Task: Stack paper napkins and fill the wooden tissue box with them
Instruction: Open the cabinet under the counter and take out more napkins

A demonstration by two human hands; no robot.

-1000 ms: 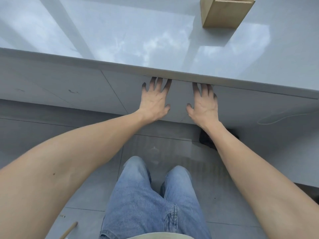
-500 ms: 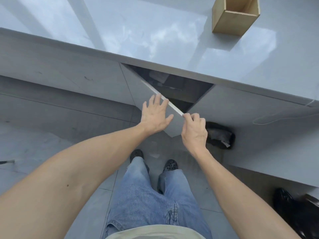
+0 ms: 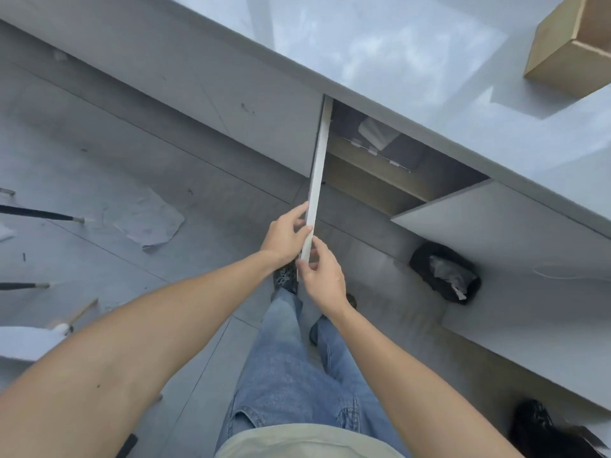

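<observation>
Fingers (image 3: pixel 299 217) of the left hand (image 3: pixel 284 236) wrap the free edge of the cabinet door (image 3: pixel 315 180); the right hand (image 3: pixel 322 274) pinches the same edge just below, thumb on one face, fingers behind. Both are closed on the door, none spread.

Change: one second ago both palms lay flat on a shut door under the counter (image 3: pixel 429 71). Half a second ago the door stood part open. Now it is swung wide, edge-on to the camera, and the cabinet interior (image 3: pixel 390 160) is exposed.

Inside: a white folded item (image 3: pixel 377 132) on a shelf, possibly napkins; too dim to tell. A clear-lidded container sits just beside it, contents unclear.

Box (image 3: pixel 568 44): wooden, open-topped, on the counter at far right, partly cut by the frame, well apart from both hands. No napkins visible in it.

Judgement: task at its start. Access to supplies gained; no stacking or filling begun. Next move probably needs one hand released to reach into the cabinet.

Floor: crumpled paper (image 3: pixel 145 219) left, dark bag (image 3: pixel 444 272) right.
</observation>
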